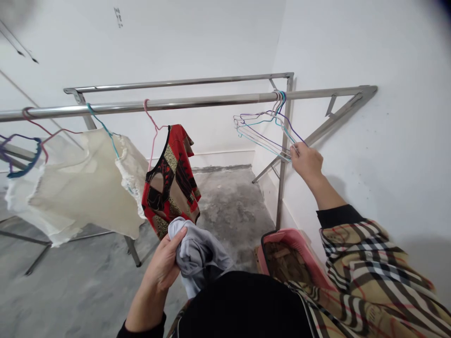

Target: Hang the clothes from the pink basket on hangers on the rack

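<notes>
Bunched light grey cloth, seemingly a garment [197, 249], is gripped in my left hand [165, 263], thumb on top, close in front of my body. My right hand [307, 162] reaches out to the right and pinches the lower corner of a bunch of wire hangers [268, 134], coloured purple, teal and white. Their hooks still sit over the metal rail [211, 101]. Just beyond my left hand, a red, black and tan patterned top [172, 178] hangs from a pink hanger [152, 122].
Sheer cream garments [88, 183] hang further left, with a purple hanger [16, 155] at the edge. A pink basket [296, 253] stands on the grey concrete floor [229, 202] at lower right. The rack's slanted leg [338, 115] rises beside the white wall [398, 155].
</notes>
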{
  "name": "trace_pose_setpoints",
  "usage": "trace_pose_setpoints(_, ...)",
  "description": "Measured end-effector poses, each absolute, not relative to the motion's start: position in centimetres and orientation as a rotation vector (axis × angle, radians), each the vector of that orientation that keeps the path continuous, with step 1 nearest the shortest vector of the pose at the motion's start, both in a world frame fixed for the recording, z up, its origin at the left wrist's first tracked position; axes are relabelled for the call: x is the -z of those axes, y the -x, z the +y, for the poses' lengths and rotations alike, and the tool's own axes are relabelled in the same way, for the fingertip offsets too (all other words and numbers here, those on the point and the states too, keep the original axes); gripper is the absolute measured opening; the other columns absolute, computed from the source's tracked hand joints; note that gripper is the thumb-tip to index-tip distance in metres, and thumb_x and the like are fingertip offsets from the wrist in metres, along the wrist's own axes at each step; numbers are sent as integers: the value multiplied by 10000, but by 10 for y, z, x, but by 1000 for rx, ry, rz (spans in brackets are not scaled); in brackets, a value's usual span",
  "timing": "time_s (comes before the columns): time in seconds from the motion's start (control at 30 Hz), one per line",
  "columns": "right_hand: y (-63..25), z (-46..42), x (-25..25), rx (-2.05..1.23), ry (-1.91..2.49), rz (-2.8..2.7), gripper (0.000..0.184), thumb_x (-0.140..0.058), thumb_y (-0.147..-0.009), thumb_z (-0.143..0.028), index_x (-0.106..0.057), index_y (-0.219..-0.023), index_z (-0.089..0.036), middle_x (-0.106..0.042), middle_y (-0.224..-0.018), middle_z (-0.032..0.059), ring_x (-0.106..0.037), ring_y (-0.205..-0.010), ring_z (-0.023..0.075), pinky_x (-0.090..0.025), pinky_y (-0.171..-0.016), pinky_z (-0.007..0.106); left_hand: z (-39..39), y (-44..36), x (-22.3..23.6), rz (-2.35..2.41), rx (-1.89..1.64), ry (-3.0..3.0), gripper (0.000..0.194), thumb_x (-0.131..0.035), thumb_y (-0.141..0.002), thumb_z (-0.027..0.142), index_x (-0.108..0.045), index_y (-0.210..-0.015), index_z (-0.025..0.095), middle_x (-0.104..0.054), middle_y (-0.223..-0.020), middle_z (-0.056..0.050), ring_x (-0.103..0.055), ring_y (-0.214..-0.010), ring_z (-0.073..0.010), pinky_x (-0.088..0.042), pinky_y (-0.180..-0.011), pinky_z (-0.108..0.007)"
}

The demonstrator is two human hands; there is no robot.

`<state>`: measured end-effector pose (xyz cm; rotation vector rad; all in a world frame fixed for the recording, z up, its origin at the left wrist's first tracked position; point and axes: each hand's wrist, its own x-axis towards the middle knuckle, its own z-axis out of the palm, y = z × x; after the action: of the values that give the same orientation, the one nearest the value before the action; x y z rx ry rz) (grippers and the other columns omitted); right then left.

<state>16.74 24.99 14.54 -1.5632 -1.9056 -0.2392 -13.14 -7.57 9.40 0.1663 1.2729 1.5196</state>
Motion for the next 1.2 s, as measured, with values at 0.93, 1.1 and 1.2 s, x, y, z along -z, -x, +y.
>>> trace_pose_setpoints(0.93, -162, 43, 4, -1257, 1008, -1841, 289, -602, -831, -460, -718, -766, -204, -705, -683, 30, -641, -626, 175, -511, -596, 275, -62, 146, -80, 1114, -1813, -188, 327, -841, -613, 204, -669, -883, 132, -726, -766, -12, -684, -679, -131, -568, -708, -237)
trace_pose_setpoints(1.1, -168, 49, -2, -1237, 999, -1966, 342, -529, -904, -454, -757, -795, -224, -763, -802, 38, -701, -755, 195, -538, -705, 286, -66, 147, -79, 1140, -1743, -277, 359, -848, -604, 226, -677, -904, 128, -725, -797, -30, -690, -735, -150, -560, -746, -256)
trace_pose_setpoints(1.2, -159, 50, -8, -1269, 913, -2108, 381, -499, -922, -469, -764, -796, -226, -757, -781, 36, -698, -736, 196, -534, -680, 282, -66, 143, -79, 1179, -1690, -330, 368, -852, -607, 239, -677, -911, 128, -723, -798, -39, -692, -738, -167, -564, -755, -284)
